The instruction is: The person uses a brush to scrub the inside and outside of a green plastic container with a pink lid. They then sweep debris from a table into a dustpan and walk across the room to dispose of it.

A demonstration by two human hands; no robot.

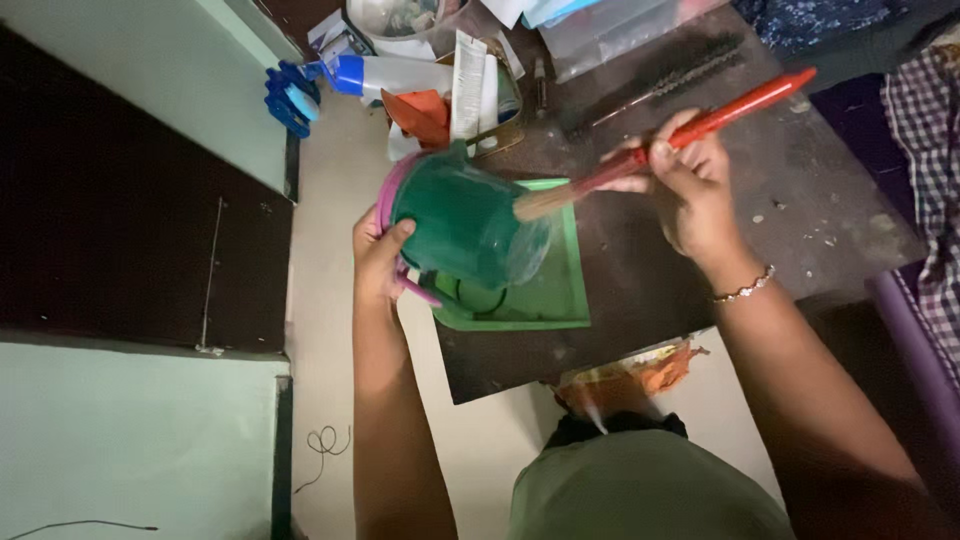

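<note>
My left hand (380,255) grips a green plastic jar (462,222) with a pink rim, tilted on its side above a green square tray (560,300). My right hand (690,185) holds a paintbrush (690,130) with a long red handle. The bristle tip touches the jar's clear bottom end. Both hands hover over the dark table (720,250).
A white spray bottle with a blue trigger (340,78) lies at the table's far left beside an orange item (425,115) and a white tube (470,85). A clear plastic box (620,30) sits at the back. Checked cloth (925,150) lies to the right. A wire (322,440) rests on the floor.
</note>
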